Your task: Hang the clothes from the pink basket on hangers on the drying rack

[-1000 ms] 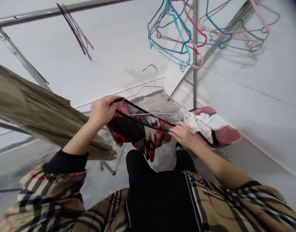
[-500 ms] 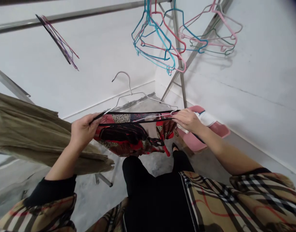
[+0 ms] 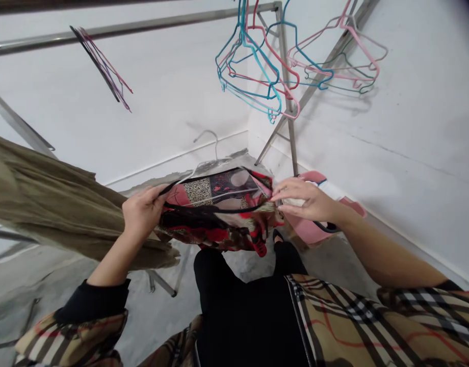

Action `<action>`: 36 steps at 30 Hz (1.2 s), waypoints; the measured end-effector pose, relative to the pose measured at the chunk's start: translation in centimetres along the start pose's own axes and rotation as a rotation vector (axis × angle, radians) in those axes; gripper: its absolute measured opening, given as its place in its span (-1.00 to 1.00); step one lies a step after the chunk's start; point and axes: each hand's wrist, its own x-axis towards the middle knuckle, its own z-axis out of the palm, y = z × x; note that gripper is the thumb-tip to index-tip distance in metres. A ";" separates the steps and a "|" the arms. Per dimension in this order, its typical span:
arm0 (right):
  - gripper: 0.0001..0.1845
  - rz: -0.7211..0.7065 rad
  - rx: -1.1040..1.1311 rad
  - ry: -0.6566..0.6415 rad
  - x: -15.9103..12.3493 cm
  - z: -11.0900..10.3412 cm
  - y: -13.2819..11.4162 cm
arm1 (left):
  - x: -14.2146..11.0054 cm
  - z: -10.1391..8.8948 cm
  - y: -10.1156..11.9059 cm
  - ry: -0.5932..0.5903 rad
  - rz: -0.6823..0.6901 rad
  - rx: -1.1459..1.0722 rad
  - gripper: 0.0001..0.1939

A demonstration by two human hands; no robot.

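Observation:
I hold a red, black and leopard-patterned garment [image 3: 215,214] with a black edge between both hands at waist height. My left hand [image 3: 142,214] is closed on its left edge. At the right edge, my right hand [image 3: 305,199] pinches the cloth, fingers partly stretched. A white wire hanger [image 3: 215,158] sits inside the garment's opening, its hook sticking up behind.
An olive-brown garment [image 3: 54,204] hangs at left from a metal rack [image 3: 142,23]. Several coloured wire hangers [image 3: 265,66] hang overhead, more dark ones [image 3: 100,61] at upper left. A pink basin [image 3: 318,224] with white cloth stands on the grey floor by the white wall.
The garment's opening has turned up toward me and the hanger has sunk deeper into it. My hands have come a little closer together.

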 end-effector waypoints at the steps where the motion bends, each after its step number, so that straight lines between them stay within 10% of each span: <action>1: -0.76 0.043 -0.022 0.067 0.2 -0.2 0.1 | 0.2 0.0 0.0 0.021 -0.020 -0.071 -0.70; 5: -0.51 0.220 -0.210 0.273 1.1 -0.7 2.3 | 1.1 0.4 -0.1 0.024 -0.049 -0.289 -0.72; 11: -0.49 0.395 0.045 -0.049 2.1 -0.4 3.0 | 2.0 0.9 0.1 0.016 -0.096 -0.371 -0.69; 25: -0.61 0.502 0.078 0.432 3.9 -2.5 -1.3 | 0.3 4.3 -3.6 0.028 -0.440 -0.852 -0.41; 36: -0.54 0.036 -0.265 0.440 19.7 -1.1 -4.6 | -8.2 8.2 2.4 0.012 -0.607 -0.929 -0.50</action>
